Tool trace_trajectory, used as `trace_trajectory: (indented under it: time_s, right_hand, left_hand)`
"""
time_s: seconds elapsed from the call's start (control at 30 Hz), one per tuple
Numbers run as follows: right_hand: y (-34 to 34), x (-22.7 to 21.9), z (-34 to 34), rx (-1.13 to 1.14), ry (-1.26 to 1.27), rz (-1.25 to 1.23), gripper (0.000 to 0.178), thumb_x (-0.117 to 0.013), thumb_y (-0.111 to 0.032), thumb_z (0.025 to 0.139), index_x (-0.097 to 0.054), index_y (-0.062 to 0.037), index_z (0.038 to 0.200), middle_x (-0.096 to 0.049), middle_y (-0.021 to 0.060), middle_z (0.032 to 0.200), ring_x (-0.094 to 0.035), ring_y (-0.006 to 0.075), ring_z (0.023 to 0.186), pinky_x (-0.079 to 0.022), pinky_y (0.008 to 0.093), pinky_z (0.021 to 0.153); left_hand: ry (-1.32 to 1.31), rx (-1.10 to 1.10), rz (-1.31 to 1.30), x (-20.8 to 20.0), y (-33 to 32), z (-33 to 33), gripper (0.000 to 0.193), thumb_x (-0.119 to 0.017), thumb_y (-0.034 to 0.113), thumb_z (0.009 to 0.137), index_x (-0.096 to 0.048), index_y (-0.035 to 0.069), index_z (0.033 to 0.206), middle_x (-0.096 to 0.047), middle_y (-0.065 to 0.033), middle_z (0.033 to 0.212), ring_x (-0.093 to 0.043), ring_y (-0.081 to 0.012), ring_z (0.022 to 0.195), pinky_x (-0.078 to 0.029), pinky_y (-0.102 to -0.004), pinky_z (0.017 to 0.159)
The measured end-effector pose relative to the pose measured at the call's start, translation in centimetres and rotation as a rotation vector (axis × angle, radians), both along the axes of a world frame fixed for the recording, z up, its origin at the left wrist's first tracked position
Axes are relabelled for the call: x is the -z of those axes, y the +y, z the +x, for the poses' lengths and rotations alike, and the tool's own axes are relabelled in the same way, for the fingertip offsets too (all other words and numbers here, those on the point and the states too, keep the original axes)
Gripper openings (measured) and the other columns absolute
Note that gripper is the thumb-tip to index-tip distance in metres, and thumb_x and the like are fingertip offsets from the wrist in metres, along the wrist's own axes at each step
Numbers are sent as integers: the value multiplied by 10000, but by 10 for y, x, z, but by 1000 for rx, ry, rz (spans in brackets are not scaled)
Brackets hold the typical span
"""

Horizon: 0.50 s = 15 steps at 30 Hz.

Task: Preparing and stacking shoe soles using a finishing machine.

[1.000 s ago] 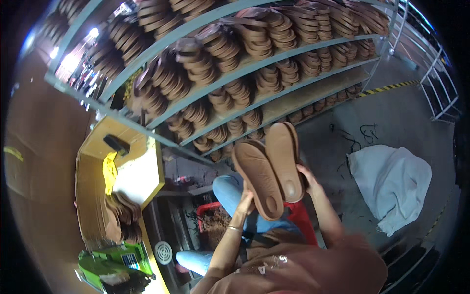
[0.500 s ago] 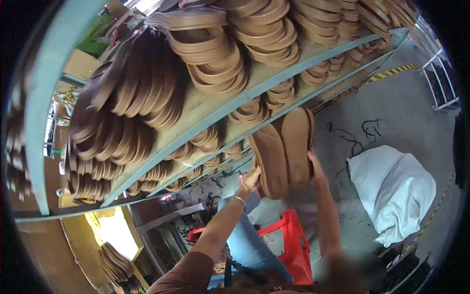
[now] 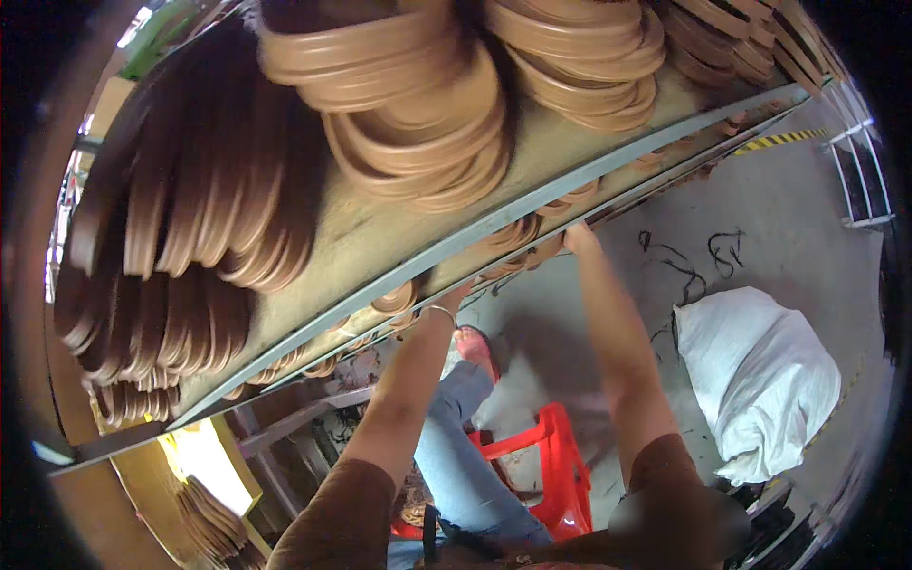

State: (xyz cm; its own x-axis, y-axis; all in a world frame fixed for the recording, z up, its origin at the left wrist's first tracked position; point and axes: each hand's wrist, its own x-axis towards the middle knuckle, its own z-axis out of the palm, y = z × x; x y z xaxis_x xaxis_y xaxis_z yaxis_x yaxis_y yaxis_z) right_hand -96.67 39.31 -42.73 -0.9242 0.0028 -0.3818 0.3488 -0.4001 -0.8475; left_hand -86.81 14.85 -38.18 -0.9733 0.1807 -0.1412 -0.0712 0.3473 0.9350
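Observation:
Both my arms reach forward beneath the edge of the big shelf, toward a lower shelf. My left hand point(image 3: 458, 296), below a bracelet on the wrist, is mostly hidden by the shelf's edge, so its fingers and any hold do not show. Farther right, my right hand point(image 3: 576, 236) is at the lower shelf's edge, its fingers hidden as well. Beside it lies a tan shoe sole point(image 3: 543, 251), partly covered by the shelf; whether the hand touches it I cannot tell. More soles point(image 3: 391, 299) lie on the lower level near my left hand.
Stacks of tan soles point(image 3: 418, 142) and dark brown soles point(image 3: 204, 209) crowd the upper shelf point(image 3: 361, 242), close in front. A red plastic stool point(image 3: 562, 465) stands by my leg. To the right, a white sack point(image 3: 760, 380) and black straps point(image 3: 686, 271) lie on the floor.
The pair of tan soles held up between both hands is no longer seen there. My hands have moved forward to the lower shelf, and the upper shelf appears closer.

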Motion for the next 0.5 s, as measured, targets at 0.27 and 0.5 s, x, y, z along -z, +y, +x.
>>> trace_trajectory:
  time_s: [0.27,0.5]
  right_hand:
    - [-102,-58,138,288,-86,-7,585,-444,-456,906,-395,-96,1365,-410,89,1382,-350,213,1267,-229,426,1059]
    - [-229,-93,316,-119,-327,38,391,-626,-407,823,-480,-92,1003,-421,-5,807,-388,103,709,-355,291,632]
  left_hand:
    - [-416,-665,597,-110,-92,208,473,-528,492,905,-604,49,1052,-621,-40,894,-588,-156,834,-496,-325,765]
    - [88,-1640,-339,-218,-236,471,287,-518,292,941,-604,26,1004,-633,-51,916,-565,-146,805,-474,-297,745]
